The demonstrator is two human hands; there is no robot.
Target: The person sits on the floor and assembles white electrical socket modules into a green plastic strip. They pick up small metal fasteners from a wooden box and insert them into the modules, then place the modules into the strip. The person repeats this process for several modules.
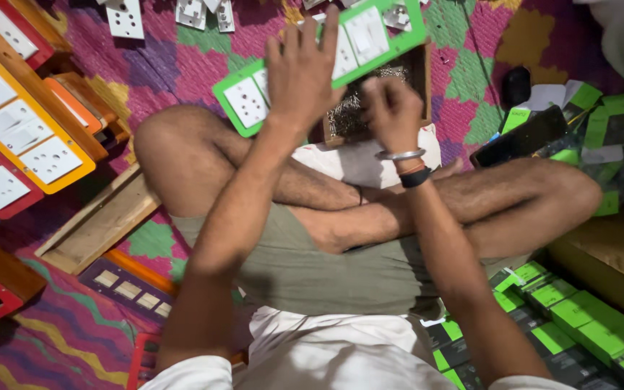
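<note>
From the head view, our left hand [303, 72] has its grip spread flat, fingers splayed across the back of the green switch panel [326, 58], pressing it so the long board stays tilted and steady above our lap. Our right hand [391, 112] is clenched into a loose fist just below the panel's lower edge; whether it pinches a small part we cannot tell. The panel hangs over a wooden box [419, 76] of small metal bits, probably kept there so they stay within easy reach. We sit cross-legged on a patterned mat [182, 65]. Finished panels in orange [37, 123] and red frames lie stacked to our left, and green packaging boxes [579, 325] sit by our right knee.
</note>
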